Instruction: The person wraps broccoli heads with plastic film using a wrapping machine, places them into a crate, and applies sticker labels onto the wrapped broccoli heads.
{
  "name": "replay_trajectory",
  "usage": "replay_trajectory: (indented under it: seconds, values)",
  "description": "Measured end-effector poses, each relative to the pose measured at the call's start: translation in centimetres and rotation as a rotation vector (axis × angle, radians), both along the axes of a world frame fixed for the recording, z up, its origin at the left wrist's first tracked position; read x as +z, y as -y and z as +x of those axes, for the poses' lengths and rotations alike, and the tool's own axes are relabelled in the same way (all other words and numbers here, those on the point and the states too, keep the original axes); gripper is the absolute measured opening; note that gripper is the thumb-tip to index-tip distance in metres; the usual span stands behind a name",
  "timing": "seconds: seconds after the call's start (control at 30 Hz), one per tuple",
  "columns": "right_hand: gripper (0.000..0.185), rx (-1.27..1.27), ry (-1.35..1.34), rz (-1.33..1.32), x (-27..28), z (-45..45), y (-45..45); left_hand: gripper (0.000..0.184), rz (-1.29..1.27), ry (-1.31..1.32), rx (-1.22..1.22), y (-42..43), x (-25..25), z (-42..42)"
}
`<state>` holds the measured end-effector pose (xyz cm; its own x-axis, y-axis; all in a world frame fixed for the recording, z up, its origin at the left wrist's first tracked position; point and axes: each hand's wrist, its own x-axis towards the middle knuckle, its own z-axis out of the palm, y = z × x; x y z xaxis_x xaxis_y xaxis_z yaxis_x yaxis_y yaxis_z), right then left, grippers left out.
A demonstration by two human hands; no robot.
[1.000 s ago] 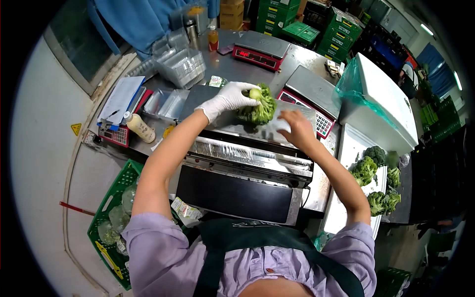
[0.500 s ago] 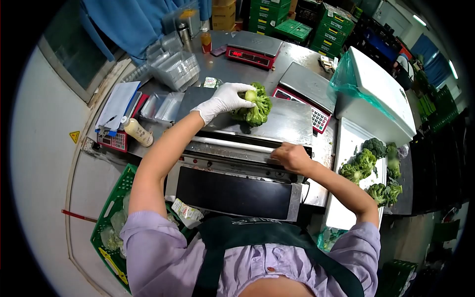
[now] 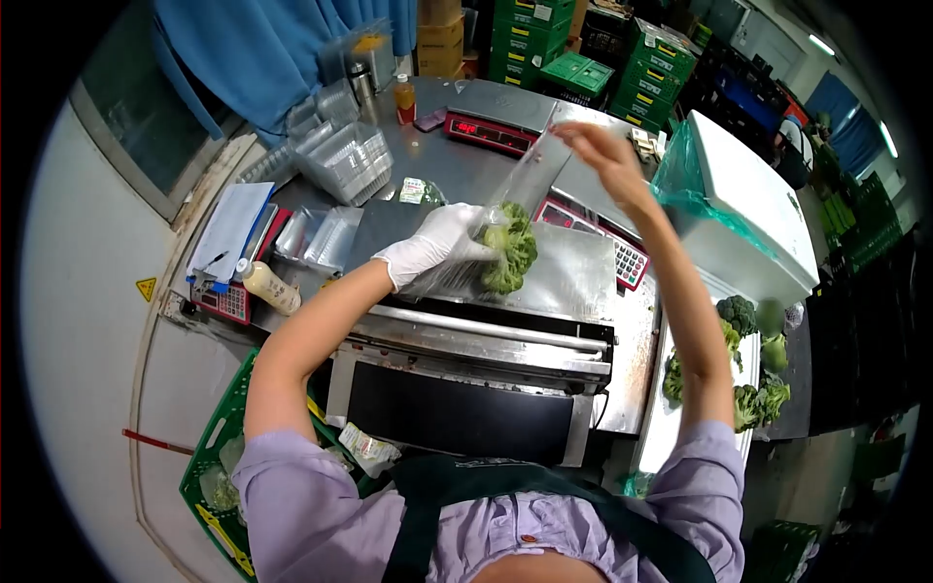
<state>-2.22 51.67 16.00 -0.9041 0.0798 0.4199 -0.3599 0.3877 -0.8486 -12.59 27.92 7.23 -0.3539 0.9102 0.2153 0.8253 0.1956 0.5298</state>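
Observation:
My left hand (image 3: 447, 238), in a white glove, grips a head of broccoli (image 3: 509, 255) above the metal plate of the wrapping machine (image 3: 573, 277). The stem points toward my glove and the florets face right. Bare and raised, my right hand (image 3: 601, 160) pinches the edge of a sheet of clear plastic film (image 3: 530, 175). The film stretches from those fingers down to the broccoli and seems to run beneath it. A metal roller bar (image 3: 486, 328) lies along the machine's near side.
Red scales (image 3: 496, 126) stand behind the machine and at both sides. Clear trays (image 3: 340, 146) are stacked back left, near a bottle (image 3: 267, 284). At right, more broccoli (image 3: 746, 403) lies by a white foam box (image 3: 739, 204). A green crate (image 3: 219, 437) sits low left.
My right hand has moved from the roller bar up and away, drawing clear film with it. My left hand has lowered the broccoli slightly toward me.

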Motion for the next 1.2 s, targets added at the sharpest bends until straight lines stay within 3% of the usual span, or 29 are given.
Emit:
replay_trajectory:
  seconds: [0.07,0.13,0.17,0.2,0.27,0.3,0.4,0.43,0.53,0.6,0.67,0.7,0.8,0.87,0.93,1.0,1.03,1.07,1.13,1.17,1.2]
  values:
    - [0.055,0.027,0.296,0.149,-6.7,-3.1,-2.6,0.053,0.102,0.195,-0.109,1.1,-0.1,-1.0]
    - [0.089,0.169,0.476,0.219,-13.5,-3.7,-3.4,0.060,0.083,0.556,-0.104,2.7,-0.8,-2.4]
    - [0.094,0.267,0.485,0.206,-13.9,-2.7,-2.2,0.062,0.097,0.846,-0.113,3.7,-0.8,-3.1]
    - [0.100,0.367,0.498,0.189,-13.9,-1.6,-0.8,0.067,0.147,0.914,-0.042,4.7,-0.9,-3.8]
    - [0.103,0.347,0.487,0.341,-13.1,-0.4,0.9,0.072,0.107,0.419,-0.082,6.3,-0.6,-3.4]
    - [0.102,0.283,0.426,0.280,-14.6,-0.6,0.9,0.082,0.107,0.468,-0.080,6.4,0.3,-1.3]
    - [0.100,0.139,0.484,0.115,-16.3,-0.9,1.0,0.109,-0.176,-0.137,-0.041,5.0,-0.6,1.6]
    - [0.095,0.047,0.365,0.247,-16.5,-0.7,1.2,0.114,-0.091,-0.205,-0.042,4.3,-2.1,1.5]
    - [0.093,-0.010,0.419,0.190,-15.8,-1.0,1.9,0.112,0.077,-0.009,0.022,2.8,-4.1,0.4]
    - [0.082,-0.052,0.418,0.137,-14.2,-0.9,3.2,0.108,0.151,-0.029,0.015,2.9,-4.6,0.0]
    - [0.074,-0.022,0.318,-0.057,-15.4,-1.6,3.7,0.098,0.252,0.008,0.064,3.1,-5.2,0.1]
    - [0.065,-0.049,0.255,-0.046,-15.0,-1.2,4.5,0.095,0.253,0.079,0.073,3.5,-5.1,0.4]
    - [0.061,-0.083,0.438,0.098,-12.8,1.6,6.1,0.087,0.196,0.200,0.106,5.6,-2.9,2.7]
    - [0.060,-0.056,0.407,0.096,-12.1,4.0,7.3,0.083,0.239,0.170,0.087,7.4,-2.4,5.2]
    - [0.060,-0.011,0.582,0.160,-11.5,7.3,8.4,0.081,0.200,0.361,0.079,9.4,-2.0,8.4]
    - [0.062,0.066,0.472,-0.041,-13.0,11.6,10.3,0.073,0.130,0.632,0.040,11.4,-0.5,12.3]
    - [0.064,0.132,0.929,-0.135,-10.0,14.2,11.3,0.071,0.069,0.802,0.073,12.6,-0.7,14.3]
    - [0.063,0.153,1.181,-0.363,-7.7,16.5,13.4,0.068,0.005,0.971,0.110,13.8,-0.6,16.1]
    - [0.055,0.277,1.437,-0.646,-11.1,20.3,15.0,0.062,-0.374,1.568,0.218,15.7,0.7,18.3]
    - [0.046,0.422,1.524,-0.884,-13.6,22.3,15.2,0.055,-0.436,1.657,0.229,17.0,-1.8,19.4]
    - [0.042,0.480,1.649,-0.791,-18.3,23.7,16.1,0.053,-0.372,1.979,0.399,16.8,-2.4,20.8]
